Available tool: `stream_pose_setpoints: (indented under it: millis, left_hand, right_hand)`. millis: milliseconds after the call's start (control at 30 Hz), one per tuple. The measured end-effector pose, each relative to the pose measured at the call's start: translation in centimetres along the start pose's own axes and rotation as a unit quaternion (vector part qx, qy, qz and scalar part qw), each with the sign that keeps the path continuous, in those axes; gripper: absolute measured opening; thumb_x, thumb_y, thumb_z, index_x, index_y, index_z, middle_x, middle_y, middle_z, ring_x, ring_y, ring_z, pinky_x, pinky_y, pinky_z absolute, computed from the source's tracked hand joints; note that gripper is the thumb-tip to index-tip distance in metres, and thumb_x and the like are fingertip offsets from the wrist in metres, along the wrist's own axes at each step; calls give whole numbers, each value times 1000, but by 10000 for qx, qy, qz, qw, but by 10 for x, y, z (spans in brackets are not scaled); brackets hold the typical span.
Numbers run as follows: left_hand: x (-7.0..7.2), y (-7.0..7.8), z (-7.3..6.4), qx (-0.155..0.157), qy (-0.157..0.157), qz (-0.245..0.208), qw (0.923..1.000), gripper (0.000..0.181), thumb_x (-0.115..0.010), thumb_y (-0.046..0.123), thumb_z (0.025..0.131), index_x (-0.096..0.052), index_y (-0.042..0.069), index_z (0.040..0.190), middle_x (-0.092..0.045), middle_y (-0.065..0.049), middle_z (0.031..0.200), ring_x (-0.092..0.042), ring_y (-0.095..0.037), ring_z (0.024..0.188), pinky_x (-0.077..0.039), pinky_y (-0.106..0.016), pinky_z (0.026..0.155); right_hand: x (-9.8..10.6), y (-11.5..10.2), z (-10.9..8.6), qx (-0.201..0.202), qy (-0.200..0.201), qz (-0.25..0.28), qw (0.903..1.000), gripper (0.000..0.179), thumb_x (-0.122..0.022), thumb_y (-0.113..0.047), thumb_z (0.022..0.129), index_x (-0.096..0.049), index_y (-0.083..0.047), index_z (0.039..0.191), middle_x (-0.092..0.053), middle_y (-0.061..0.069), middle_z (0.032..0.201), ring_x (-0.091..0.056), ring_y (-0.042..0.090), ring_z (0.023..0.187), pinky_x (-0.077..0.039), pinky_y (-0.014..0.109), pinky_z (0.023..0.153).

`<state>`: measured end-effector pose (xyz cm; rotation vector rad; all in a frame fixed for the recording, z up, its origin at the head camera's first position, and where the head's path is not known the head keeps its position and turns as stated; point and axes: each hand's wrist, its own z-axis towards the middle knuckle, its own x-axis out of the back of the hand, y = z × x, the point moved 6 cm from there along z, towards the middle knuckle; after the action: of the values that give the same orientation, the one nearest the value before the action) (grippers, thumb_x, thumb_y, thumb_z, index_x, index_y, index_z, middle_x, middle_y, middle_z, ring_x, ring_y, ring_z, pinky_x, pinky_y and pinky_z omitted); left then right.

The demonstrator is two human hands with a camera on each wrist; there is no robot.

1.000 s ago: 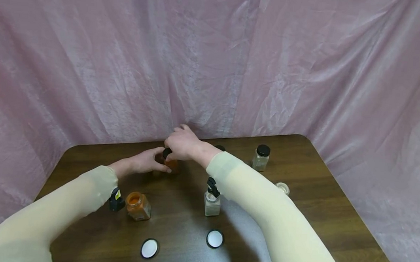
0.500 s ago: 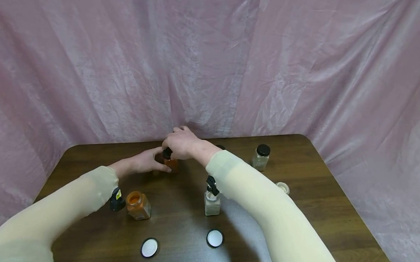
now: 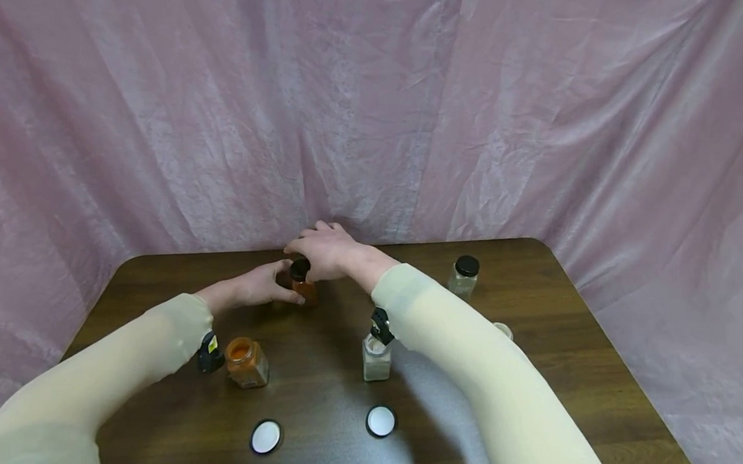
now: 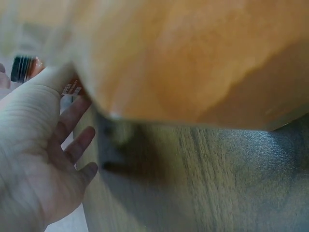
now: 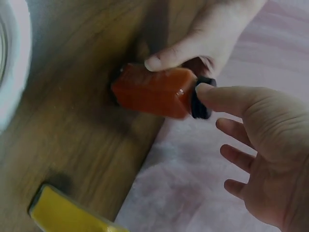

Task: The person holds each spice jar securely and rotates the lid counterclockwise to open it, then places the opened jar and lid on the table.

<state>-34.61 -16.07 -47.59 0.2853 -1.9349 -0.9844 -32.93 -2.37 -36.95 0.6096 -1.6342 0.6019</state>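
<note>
A spice jar [image 5: 154,92] of orange-red powder stands at the back left of the table with its black lid [image 5: 203,99] on top. My left hand [image 3: 258,285] grips the jar's body between thumb and fingers, seen from across in the right wrist view. At the lid is my right hand [image 3: 326,251], its thumb pressed on the lid's side and its index finger hidden behind it. The other right fingers spread loosely away. Close to my left wrist an uncapped jar [image 3: 247,364] of orange powder fills much of the left wrist view.
Below my right wrist stands an uncapped jar [image 3: 376,362] of whitish powder. Two lids, a left one [image 3: 266,437] and a right one [image 3: 380,422], lie white side up in front. A black-capped jar [image 3: 463,279] stands back right. The right wrist view shows a yellow jar [image 5: 67,212].
My right hand has turned slightly at the lid and shifted a little, so more of the lid shows. The left hand has stayed around the jar.
</note>
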Motion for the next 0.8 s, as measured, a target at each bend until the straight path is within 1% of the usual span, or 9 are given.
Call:
stream_pose_setpoints:
  millis: [67,167,333,467,533,667,800]
  left_hand:
    - [0,0,0,1,9,-22,10000,70,-82,38,89,-49,9,143,-56,-13,139,-48,-35,133,-38,-56,108]
    - [-1,0,1,-33,-9,-83,10000,64,-82,35,89,-52,11,140,-59,-12,135,-50,-34,130,-39,-55,107]
    - [-2,0,1,-119,-66,-169,9998,62,-83,34,89,-53,13,140,-54,-11,144,-45,-35,137,-35,-57,111]
    - [-4,1,1,-156,-140,-259,9994,62,-82,33,89,-52,15,140,-48,-11,151,-39,-36,142,-31,-58,114]
    - [-5,1,2,-166,-157,-271,9994,63,-82,33,89,-51,14,140,-48,-12,151,-39,-37,143,-32,-58,114]
    - [-4,0,2,-122,-111,-208,9996,64,-83,36,88,-51,13,139,-49,-12,150,-40,-38,142,-32,-58,113]
    - [-3,0,2,-125,-97,-234,9996,65,-84,35,88,-51,14,140,-50,-11,149,-41,-36,141,-33,-57,113]
  right_hand:
    - [5,3,-1,-117,34,26,9999,62,-78,-44,91,-56,-31,147,-53,-6,146,-41,22,128,-30,47,110]
    - [10,6,-1,-246,115,52,9996,57,-76,-53,90,-61,-31,140,-58,-8,139,-43,21,125,-28,48,111]
    - [8,5,2,-378,144,-13,9992,52,-71,-61,89,-68,-29,131,-66,-14,127,-47,21,120,-23,51,114]
    - [2,2,5,-474,91,-129,9987,54,-68,-65,90,-70,-27,128,-68,-16,121,-48,22,121,-19,54,116]
    - [0,1,6,-532,87,-185,9984,53,-67,-67,89,-70,-28,125,-68,-17,119,-48,21,120,-18,54,116]
    - [-1,0,7,-600,144,-269,9977,48,-68,-69,88,-72,-29,113,-68,-18,109,-49,21,115,-18,55,116]
    - [0,-1,8,-563,186,-350,9976,40,-70,-67,87,-70,-30,101,-67,-18,98,-51,21,112,-15,57,118]
